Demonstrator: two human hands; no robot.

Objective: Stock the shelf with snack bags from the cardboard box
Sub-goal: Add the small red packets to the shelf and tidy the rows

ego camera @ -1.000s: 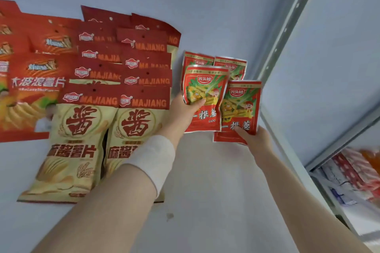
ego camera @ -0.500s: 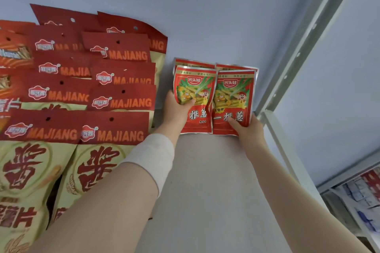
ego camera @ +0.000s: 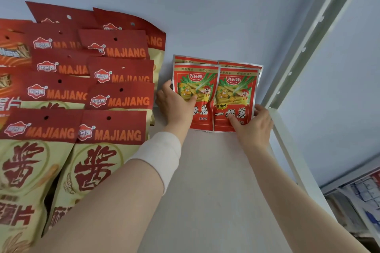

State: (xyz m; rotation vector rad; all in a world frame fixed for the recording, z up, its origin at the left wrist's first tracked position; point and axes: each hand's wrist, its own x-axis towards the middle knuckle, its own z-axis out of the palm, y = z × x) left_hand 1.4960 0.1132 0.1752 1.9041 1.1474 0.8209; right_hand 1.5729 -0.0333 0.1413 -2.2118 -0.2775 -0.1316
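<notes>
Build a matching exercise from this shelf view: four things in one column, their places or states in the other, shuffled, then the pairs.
Things:
1. left hand
2. right hand
3. tall beige MAJIANG chip bags with red tops
4. white wrist wrap

Places or states:
A. stacked in rows on the shelf's left part
B. holding the left front small red foil snack packet
C. wound around the left forearm
D. thumb pressed on the right front small red foil snack packet, next to the shelf's white upright

Pairs: 1-B, 2-D, 3-A, 4-C
</notes>
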